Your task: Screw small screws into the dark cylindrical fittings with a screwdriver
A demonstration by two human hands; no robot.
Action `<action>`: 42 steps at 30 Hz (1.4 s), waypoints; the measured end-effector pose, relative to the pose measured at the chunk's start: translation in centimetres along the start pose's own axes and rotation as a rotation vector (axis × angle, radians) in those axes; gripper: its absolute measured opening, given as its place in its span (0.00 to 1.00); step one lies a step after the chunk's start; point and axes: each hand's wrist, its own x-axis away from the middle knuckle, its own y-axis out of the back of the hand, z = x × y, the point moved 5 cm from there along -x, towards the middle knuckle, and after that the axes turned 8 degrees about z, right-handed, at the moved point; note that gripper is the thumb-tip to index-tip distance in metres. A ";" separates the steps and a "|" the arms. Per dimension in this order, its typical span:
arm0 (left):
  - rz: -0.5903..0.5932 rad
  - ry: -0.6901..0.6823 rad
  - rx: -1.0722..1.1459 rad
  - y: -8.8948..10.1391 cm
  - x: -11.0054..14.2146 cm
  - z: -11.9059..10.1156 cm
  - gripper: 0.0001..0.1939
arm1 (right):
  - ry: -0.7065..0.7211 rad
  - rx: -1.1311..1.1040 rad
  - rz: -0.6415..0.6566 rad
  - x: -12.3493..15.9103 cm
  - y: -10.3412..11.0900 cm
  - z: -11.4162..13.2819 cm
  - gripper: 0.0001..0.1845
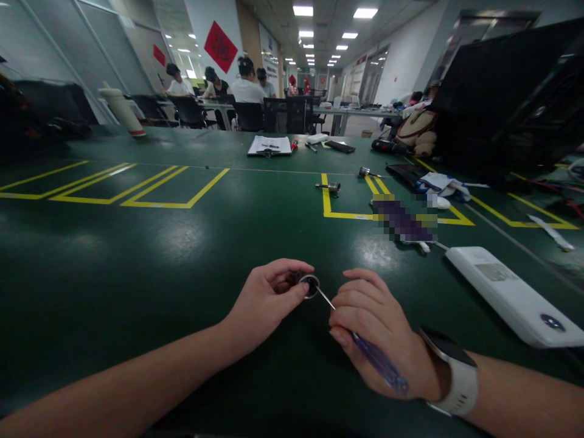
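My left hand is closed on a small round metal part, its open ring end turned toward my right hand. Most of that part is hidden behind the fingers. In my right hand is a screwdriver with a clear bluish-purple handle, gripped with the fingers wrapped round it. Its thin shaft points up and left, and the tip reaches into the ring's opening. Whether the tip touches a screw cannot be made out. Both hands are above the dark green table, near its front edge.
Two metal cylinders with shafts lie by the yellow tape outline. On the right are a white power bank, a blurred phone-like object and a cloth. Farther back lie a clipboard and a bottle; people sit beyond.
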 end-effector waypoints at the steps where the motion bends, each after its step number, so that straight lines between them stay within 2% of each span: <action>1: -0.003 -0.002 -0.001 0.0 0.0 0.0 0.12 | 0.003 0.004 0.003 0.0 0.0 0.1 0.05; 6: -0.038 -0.020 -0.007 0.1 0.0 -0.1 0.10 | 0.015 0.013 0.023 -0.2 0.0 0.4 0.04; 15: -0.046 -0.048 -0.028 0.2 0.0 0.1 0.12 | 0.033 0.058 0.002 -0.3 -0.1 0.7 0.03; 30: -0.060 -0.093 -0.014 0.6 -0.2 0.2 0.10 | 0.005 0.038 0.103 -0.2 -0.7 0.5 0.04; 34: -0.054 -0.066 0.036 0.8 -0.5 0.5 0.10 | 0.028 -0.056 0.044 -0.1 -0.3 0.3 0.06; 36: -0.059 -0.065 0.050 1.1 -0.7 0.6 0.12 | 0.025 -0.085 0.039 -0.1 -0.2 0.2 0.08; 40: -0.080 -0.090 0.083 2.2 -1.4 0.6 0.24 | -0.024 -0.134 0.093 -0.2 -0.3 0.1 0.12; 42: -0.094 -0.101 0.039 3.1 -2.2 0.6 0.27 | -0.075 -0.181 0.099 -0.4 -0.2 -0.1 0.13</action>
